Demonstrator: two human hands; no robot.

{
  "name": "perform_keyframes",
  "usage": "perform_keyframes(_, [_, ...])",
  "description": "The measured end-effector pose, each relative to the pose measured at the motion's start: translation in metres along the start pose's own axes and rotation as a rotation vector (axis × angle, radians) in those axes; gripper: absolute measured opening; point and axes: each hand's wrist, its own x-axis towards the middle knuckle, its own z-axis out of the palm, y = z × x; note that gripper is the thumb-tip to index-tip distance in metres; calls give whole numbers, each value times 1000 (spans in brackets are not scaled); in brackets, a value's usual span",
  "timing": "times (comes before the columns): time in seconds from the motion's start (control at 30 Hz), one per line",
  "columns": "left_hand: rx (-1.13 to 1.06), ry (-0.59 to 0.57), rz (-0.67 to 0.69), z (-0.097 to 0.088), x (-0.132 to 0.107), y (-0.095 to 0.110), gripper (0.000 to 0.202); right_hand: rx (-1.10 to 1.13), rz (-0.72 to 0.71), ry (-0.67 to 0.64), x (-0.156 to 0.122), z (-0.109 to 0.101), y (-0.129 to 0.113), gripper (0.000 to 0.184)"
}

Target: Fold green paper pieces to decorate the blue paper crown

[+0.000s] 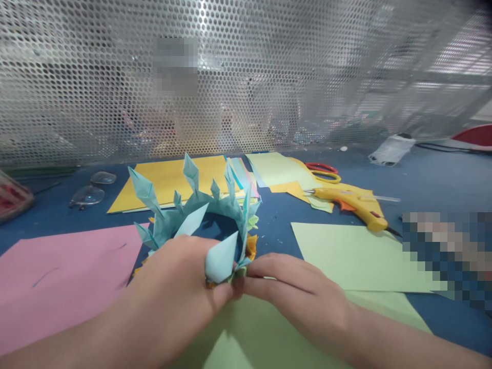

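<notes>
A light blue folded-paper crown (207, 205) with tall pointed spikes stands on the blue table in front of me. Orange and green paper bits show around its outer side. My left hand (180, 282) is closed on the near edge of the crown, beside a broad pale blue spike (222, 259). From the right, my right hand (303, 287) pinches the near right edge of the crown, its fingertips against those of my left hand. What exactly lies between the fingertips is hidden. Beneath both hands is a green paper sheet (269, 333).
Yellow sheets (154, 179) lie behind the crown, pink paper (77, 282) at left, green paper (353, 256) at right. A yellow glue gun (353, 202), scissors (326, 177), glasses (88, 196) and a white object (392, 149) surround them. A perforated metal panel (246, 77) closes off the back.
</notes>
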Motion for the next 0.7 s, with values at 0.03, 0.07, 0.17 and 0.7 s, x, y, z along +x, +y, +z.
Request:
perform_keyframes(0.03, [-5,0,7,0,0,0,18,-2,-2,3,1,0,0,52])
perform_keyframes(0.07, [-7,1,15,0,0,-1,19,-3,-3,9,1,0,-1,52])
perform_keyframes(0.17, [-1,0,22,1,-1,-1,19,4,-4,12,2,1,0,51])
perform_keyframes(0.7, [19,6,22,-1,1,1,16,64,37,-35,-3,2,3,40])
